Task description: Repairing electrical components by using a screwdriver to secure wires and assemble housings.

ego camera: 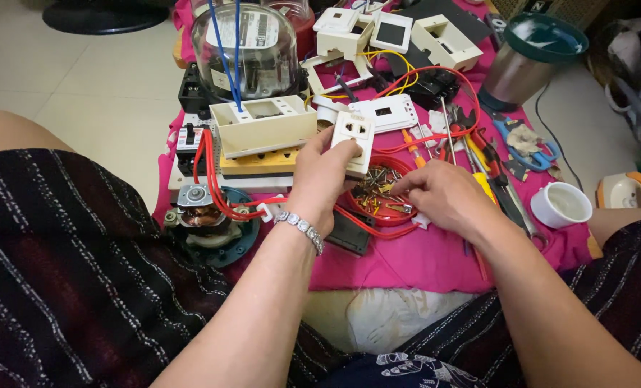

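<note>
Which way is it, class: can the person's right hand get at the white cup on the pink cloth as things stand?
Probably yes. The right hand rests at the red dish of screws, and the white cup stands uncovered to its right, with only flat tools lying between.

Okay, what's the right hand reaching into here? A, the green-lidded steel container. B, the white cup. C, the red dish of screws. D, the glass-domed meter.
C: the right hand has its fingertips in the red dish of screws, while the left hand holds a white socket plate above the dish's rim.

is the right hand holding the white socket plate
No, the left hand grips the white socket plate, while the right hand reaches into the red dish of screws.
</note>
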